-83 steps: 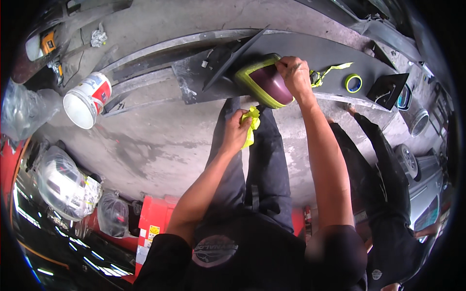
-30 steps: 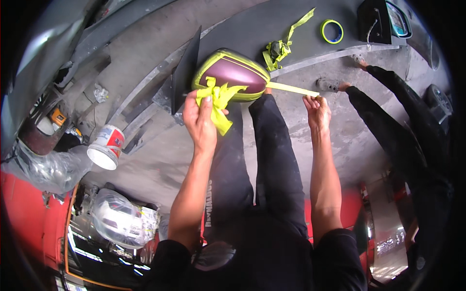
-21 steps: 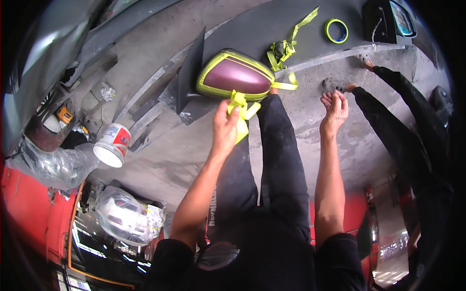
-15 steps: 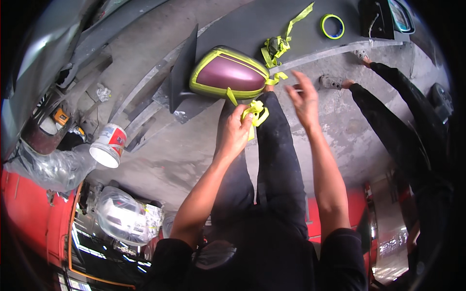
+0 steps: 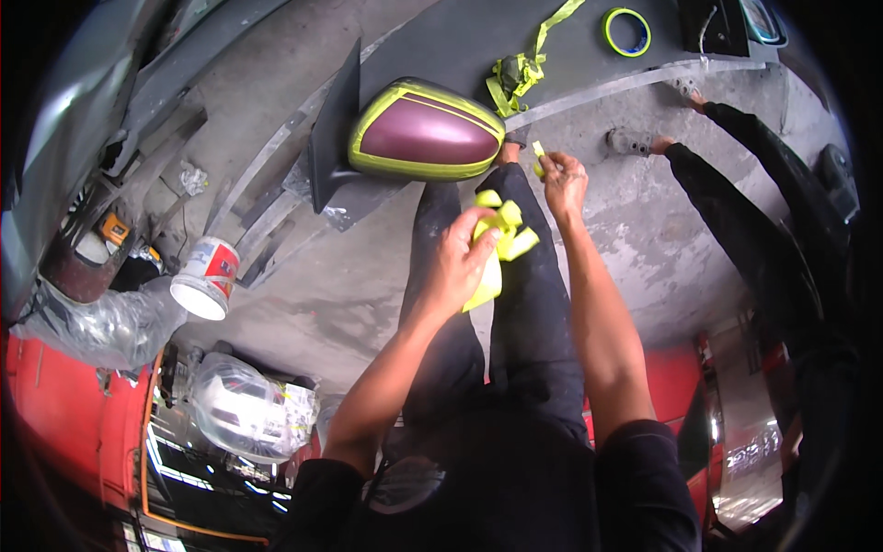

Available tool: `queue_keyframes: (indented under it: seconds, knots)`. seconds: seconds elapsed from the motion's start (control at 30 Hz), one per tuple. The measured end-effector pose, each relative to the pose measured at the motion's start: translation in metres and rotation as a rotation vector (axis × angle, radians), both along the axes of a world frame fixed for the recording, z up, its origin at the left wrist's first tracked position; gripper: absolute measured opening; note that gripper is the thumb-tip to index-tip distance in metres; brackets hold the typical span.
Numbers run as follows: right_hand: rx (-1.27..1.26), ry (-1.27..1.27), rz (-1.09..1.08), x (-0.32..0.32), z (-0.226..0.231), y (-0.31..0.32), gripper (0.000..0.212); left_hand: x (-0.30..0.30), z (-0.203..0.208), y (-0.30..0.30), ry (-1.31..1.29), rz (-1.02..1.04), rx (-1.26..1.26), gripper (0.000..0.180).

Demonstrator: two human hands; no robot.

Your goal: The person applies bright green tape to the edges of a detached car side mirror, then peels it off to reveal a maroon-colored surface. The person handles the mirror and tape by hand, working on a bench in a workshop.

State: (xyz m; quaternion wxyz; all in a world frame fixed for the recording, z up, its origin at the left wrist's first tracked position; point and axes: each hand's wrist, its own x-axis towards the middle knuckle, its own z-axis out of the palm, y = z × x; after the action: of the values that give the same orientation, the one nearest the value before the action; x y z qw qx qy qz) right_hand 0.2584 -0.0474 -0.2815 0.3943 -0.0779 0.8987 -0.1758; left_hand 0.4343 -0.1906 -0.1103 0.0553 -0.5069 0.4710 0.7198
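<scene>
A car side mirror (image 5: 430,132) with a shiny purple cap is framed by bright yellow-green masking tape (image 5: 405,166) along its edges. My left hand (image 5: 460,259) is closed on a crumpled bunch of loose masking tape (image 5: 501,241), its strips curling out past the fingers. Just right of the mirror's tip, my right hand (image 5: 565,189) pinches a short piece of the same tape (image 5: 539,158). Both hands are apart from the mirror, on the near side of it.
On the dark grey panel beyond lie a wad of used tape (image 5: 517,78), a tape roll (image 5: 627,33) and another mirror (image 5: 717,26). A white-and-red bucket (image 5: 204,278) stands left, near plastic sheeting (image 5: 101,317). Another person's legs (image 5: 736,202) are at the right.
The strip between the mirror and my left hand has come off; that hand has drawn nearer with the bunch. My right hand has closed on the short piece, which is now off the mirror's tip.
</scene>
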Motion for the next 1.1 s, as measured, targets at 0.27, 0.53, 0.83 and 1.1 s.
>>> queue_keyframes:
  seconds: [0.27, 0.53, 0.83, 1.1]
  knots:
    - [-0.311, -0.417, 0.352, 0.019, 0.137, -0.048, 0.015, -0.007, -0.027, 0.008, -0.078, -0.141, -0.013, 0.050]
    - [-0.219, -0.476, 0.216, 0.043, 0.144, -0.076, 0.010, 0.012, -0.040, 0.017, -0.263, -0.049, -0.298, 0.028]
    - [-0.112, -0.632, -0.011, 0.070, 0.117, -0.061, 0.018, 0.043, -0.060, 0.027, -0.277, 0.280, -0.072, 0.014]
    - [-0.302, -0.380, 0.595, 0.046, 0.128, -0.076, 0.012, 0.057, -0.060, 0.039, -0.133, 0.317, 0.319, 0.029]
